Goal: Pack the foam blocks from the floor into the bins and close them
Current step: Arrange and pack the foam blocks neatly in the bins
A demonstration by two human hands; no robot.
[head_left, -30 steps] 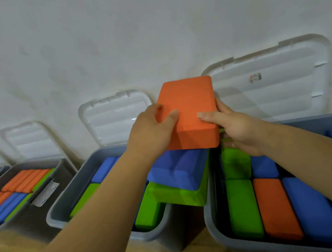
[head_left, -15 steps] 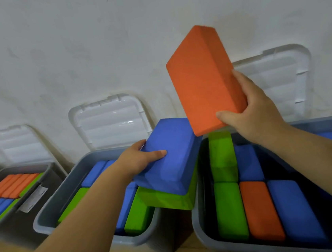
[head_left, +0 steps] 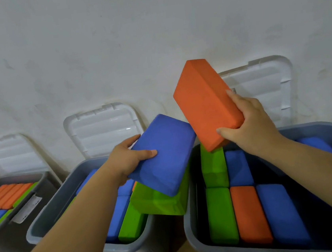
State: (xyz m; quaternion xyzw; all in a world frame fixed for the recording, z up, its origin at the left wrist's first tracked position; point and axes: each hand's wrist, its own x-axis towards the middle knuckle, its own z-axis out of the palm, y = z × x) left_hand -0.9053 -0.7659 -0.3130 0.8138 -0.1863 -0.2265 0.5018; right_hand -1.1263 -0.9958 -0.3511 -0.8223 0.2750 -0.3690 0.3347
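Orange foam block (head_left: 206, 102) is hanging tilted above the right bin (head_left: 189, 224), the right hand (head_left: 252, 128) gripping its lower end; just left of that bin, the left hand (head_left: 127, 161) is gripping a blue block (head_left: 166, 152).

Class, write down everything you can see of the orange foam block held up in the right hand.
The orange foam block is a plain rectangular brick with rounded edges and a matte, finely grained surface. It is tilted in the air, one corner uppermost, above the back left corner of the right bin. The right hand grips its lower end, thumb on one side, fingers on the other. Nothing else clearly touches it.
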